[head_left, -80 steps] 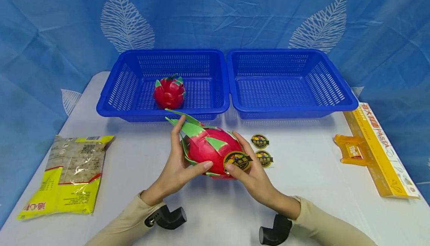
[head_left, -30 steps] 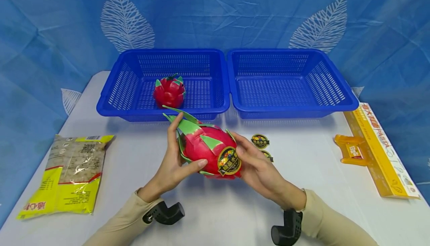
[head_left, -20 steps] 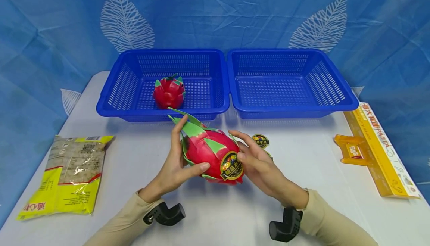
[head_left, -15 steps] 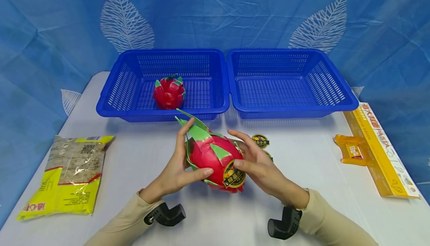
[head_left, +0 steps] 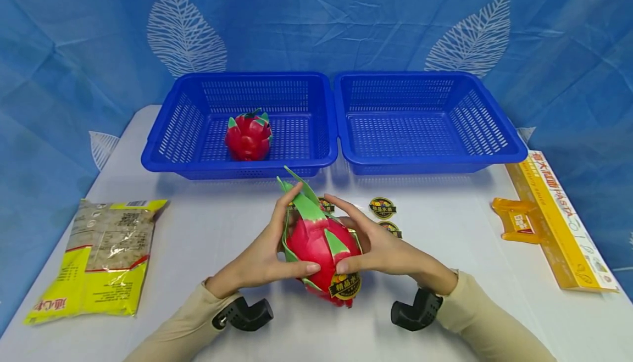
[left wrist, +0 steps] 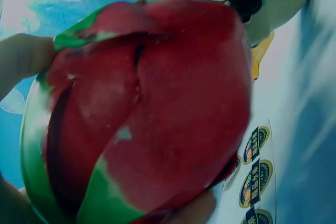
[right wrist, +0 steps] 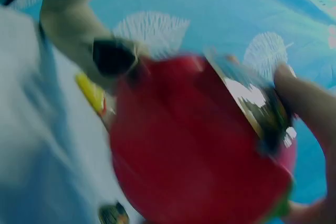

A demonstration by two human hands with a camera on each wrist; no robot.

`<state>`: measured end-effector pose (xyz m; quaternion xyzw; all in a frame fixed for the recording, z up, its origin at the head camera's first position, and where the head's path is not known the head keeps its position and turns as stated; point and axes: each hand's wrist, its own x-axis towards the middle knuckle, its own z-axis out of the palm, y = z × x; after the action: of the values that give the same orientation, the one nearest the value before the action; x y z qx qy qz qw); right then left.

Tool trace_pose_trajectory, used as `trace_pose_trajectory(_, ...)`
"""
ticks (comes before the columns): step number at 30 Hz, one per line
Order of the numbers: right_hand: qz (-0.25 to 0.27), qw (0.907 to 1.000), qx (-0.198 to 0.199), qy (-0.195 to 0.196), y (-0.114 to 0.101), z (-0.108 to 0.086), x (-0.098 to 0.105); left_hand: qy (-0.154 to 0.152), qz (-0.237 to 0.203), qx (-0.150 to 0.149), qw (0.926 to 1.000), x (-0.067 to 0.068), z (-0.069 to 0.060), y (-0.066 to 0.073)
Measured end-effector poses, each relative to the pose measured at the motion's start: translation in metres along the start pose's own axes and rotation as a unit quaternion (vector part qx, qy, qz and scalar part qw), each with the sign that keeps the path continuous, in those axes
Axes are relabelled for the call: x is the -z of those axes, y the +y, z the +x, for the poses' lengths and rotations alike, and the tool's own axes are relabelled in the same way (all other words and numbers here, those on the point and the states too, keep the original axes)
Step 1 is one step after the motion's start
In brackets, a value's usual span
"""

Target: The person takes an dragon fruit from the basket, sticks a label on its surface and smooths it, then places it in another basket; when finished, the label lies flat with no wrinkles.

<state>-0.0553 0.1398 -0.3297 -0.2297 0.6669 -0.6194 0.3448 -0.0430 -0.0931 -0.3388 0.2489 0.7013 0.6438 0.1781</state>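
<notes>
A red dragon fruit [head_left: 314,246] with green leaf tips is held between both hands above the table, its leafy end pointing away. My left hand [head_left: 259,260] grips its left side, thumb across the front. The right hand [head_left: 386,246] grips the opposite side, thumb just above a round black-and-gold sticker [head_left: 345,285] on the skin. Blurred in the right wrist view, the dragon fruit [right wrist: 184,145] shows a shiny sticker [right wrist: 257,103] near the thumb. Red skin fills most of the left wrist view, where the dragon fruit [left wrist: 189,98] hides most fingers.
Loose-looking stickers [head_left: 382,207] lie behind the hands. At the back stand two blue baskets; the left basket [head_left: 237,167] contains another dragon fruit [head_left: 249,137], beside the right basket [head_left: 430,167]. A yellow bag [head_left: 99,257] lies left, a pasta box [head_left: 568,224] and orange holder [head_left: 515,221] right.
The dragon fruit has turned so its stickered end points nearer the person, and it has moved slightly toward them. The right thumb has left the sticker for the skin above. More table stickers show.
</notes>
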Motion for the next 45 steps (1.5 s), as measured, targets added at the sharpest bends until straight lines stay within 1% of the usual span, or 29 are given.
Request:
trace_pose_trajectory(2,-0.04,0.999,-0.007,-0.018,-0.001,-0.001,0.002,-0.019,0.003,0.009,0.9998,0.0,0.0,-0.001)
trace_pose_trajectory(5,-0.097,0.9945,-0.017,-0.037,-0.002,-0.001,0.003,-0.044,0.004,0.021,0.9988,0.001,0.001,-0.003)
trace_pose_trajectory(7,-0.115,0.9921,-0.021,-0.043,-0.002,-0.001,0.003,-0.054,0.005,0.027,0.9982,0.001,0.002,-0.005)
trace_pose_trajectory(10,-0.132,0.9898,-0.022,-0.049,0.0,0.0,0.003,-0.059,0.005,0.034,0.9977,0.003,0.003,-0.007)
trace_pose_trajectory(13,-0.123,0.9908,-0.021,-0.052,0.003,0.001,0.003,-0.062,0.003,0.045,0.997,0.004,0.005,-0.009)
trace_pose_trajectory(18,-0.058,0.9959,-0.018,-0.067,0.007,0.003,0.003,-0.072,-0.001,0.057,0.9957,0.006,0.006,-0.011)
trace_pose_trajectory(23,-0.027,0.9963,-0.009,-0.082,0.007,0.004,0.003,-0.078,0.001,0.068,0.9946,0.007,0.007,-0.011)
trace_pose_trajectory(27,-0.014,0.9966,-0.001,-0.081,0.005,0.003,0.003,-0.075,0.002,0.074,0.9945,0.007,0.006,-0.008)
trace_pose_trajectory(30,-0.013,0.9976,-0.002,-0.067,0.002,0.001,0.003,-0.067,0.0,0.077,0.9948,0.005,0.004,-0.006)
trace_pose_trajectory(34,-0.019,0.9989,-0.004,-0.042,-0.002,-0.001,0.003,-0.051,-0.011,0.067,0.9964,0.003,0.004,-0.003)
trace_pose_trajectory(37,-0.016,0.9994,0.001,-0.03,-0.005,-0.003,0.005,-0.037,-0.012,0.055,0.9977,0.001,0.005,-0.002)
trace_pose_trajectory(41,-0.015,0.9998,0.003,-0.013,-0.007,-0.005,0.008,-0.01,0.017,0.054,0.9983,0.0,0.005,0.0)
trace_pose_trajectory(45,-0.015,0.9999,-0.005,-0.003,-0.007,-0.006,0.012,0.008,0.04,0.059,0.9974,-0.001,0.006,0.0)
